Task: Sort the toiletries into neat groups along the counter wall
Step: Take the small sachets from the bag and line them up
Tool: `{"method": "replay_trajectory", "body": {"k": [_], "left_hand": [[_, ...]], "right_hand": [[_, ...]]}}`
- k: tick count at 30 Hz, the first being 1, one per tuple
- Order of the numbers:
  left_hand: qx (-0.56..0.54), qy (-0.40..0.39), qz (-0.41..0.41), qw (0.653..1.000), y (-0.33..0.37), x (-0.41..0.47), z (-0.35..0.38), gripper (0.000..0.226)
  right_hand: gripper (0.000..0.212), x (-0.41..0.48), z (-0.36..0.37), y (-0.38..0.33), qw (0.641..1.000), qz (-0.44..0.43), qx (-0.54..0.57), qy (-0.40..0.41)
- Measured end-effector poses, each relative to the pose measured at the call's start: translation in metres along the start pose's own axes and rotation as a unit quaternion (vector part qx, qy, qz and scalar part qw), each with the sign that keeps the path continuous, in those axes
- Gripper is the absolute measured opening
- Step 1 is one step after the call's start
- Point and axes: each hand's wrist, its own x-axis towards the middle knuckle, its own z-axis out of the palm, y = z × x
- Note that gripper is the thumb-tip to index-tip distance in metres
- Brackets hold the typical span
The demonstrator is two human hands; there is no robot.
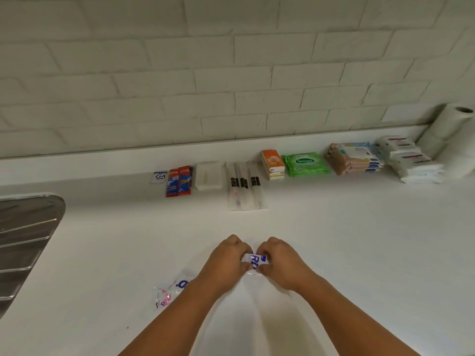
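Observation:
Both my left hand (228, 260) and my right hand (281, 262) pinch a small clear packet with blue print (254, 262) just above the white counter (359, 240), near its front middle. A second clear packet with pink and blue print (171, 291) lies on the counter left of my left forearm. Along the wall stand sorted groups: a small white sachet (158, 176), two red toothpaste boxes (179, 183), a white pad pack (208, 175), three wrapped toothbrushes (246, 187), orange tissue packs (273, 164), a green wipes pack (305, 163), stacked beige wipes packs (356, 158) and white packs (408, 158).
A steel sink drainer (25, 240) fills the left edge. A paper towel roll (449, 134) leans at the far right against the white brick wall (231, 73).

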Motion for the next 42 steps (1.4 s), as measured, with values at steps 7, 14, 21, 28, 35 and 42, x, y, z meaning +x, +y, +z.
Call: {"method": "replay_trajectory", "body": {"k": [7,14,21,28,35,42], "left_hand": [[-0.056,0.095,-0.022,0.994,-0.024,-0.010,-0.020,0.015],[-0.050,0.121,-0.056,0.990,-0.065,-0.013,-0.064,0.016],[-0.118,0.210,-0.161,0.957,-0.128,-0.014,-0.118,0.007],[-0.158,0.290,-0.254,0.909,-0.212,0.019,-0.172,0.007],[-0.234,0.280,-0.304,0.880,-0.276,0.076,-0.196,0.010],[-0.147,0.242,-0.348,0.894,-0.296,0.117,-0.194,0.016]], "right_hand": [[0.018,0.021,-0.004,-0.019,0.977,0.021,0.205,0.062],[0.019,0.073,0.000,-0.076,0.975,-0.043,0.206,0.065],[0.016,0.141,0.017,-0.151,0.959,-0.070,0.271,0.047],[0.024,0.217,0.035,-0.192,0.980,-0.112,0.125,0.109],[0.031,0.286,0.052,-0.213,0.977,-0.156,-0.117,0.090],[0.026,0.328,0.069,-0.219,0.946,-0.191,-0.255,0.061]]}}
